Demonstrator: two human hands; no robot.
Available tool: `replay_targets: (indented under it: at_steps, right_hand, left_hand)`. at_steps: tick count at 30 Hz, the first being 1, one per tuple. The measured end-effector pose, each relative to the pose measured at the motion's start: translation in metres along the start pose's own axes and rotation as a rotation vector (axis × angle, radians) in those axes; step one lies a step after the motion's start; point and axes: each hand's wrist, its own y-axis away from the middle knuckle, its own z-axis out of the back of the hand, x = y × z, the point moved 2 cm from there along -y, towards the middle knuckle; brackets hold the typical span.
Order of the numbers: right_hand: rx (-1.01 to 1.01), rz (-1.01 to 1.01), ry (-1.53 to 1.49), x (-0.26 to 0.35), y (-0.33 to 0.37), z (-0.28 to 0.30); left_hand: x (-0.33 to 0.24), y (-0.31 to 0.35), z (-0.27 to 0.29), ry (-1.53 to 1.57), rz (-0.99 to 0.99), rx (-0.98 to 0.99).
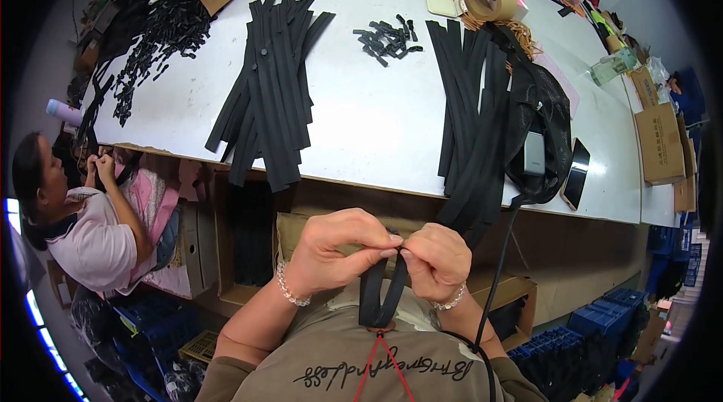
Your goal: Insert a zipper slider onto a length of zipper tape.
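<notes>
A black strap (pixel 372 298) hangs in a loop below my two hands, in front of my chest. My left hand (pixel 343 245) pinches its upper end between thumb and forefinger. Right beside it, my right hand (pixel 437 262) is closed on the same strap, and the fingertips of both hands nearly touch. Whatever small part lies between the fingertips is mostly hidden. On the white table (pixel 361 123) ahead lie a crossed pile of black straps (pixel 271 93), a small heap of black plastic clips (pixel 388 39) and another bundle of black straps (pixel 471 108).
A black mesh bag (pixel 546 100) with a grey power bank (pixel 534 154) lies right, beside a phone (pixel 575 174). A tape roll (pixel 491 0) stands farther back. Many black clips (pixel 169 25) spread at far left. Another person (pixel 90 221) sits at left. A black cable (pixel 498 274) hangs near my right arm.
</notes>
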Motion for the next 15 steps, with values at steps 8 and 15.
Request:
replay_targets:
  at_steps: [8,15]
  right_hand:
    - [-0.070,-0.240,-0.087,-0.003,0.010,-0.005]
    - [0.130,-0.471,-0.325,-0.002,0.000,0.005]
  left_hand:
    - [0.002,0.005,-0.004,-0.012,0.101,-0.014]
    - [0.003,0.015,-0.001,0.079,0.107,-0.193]
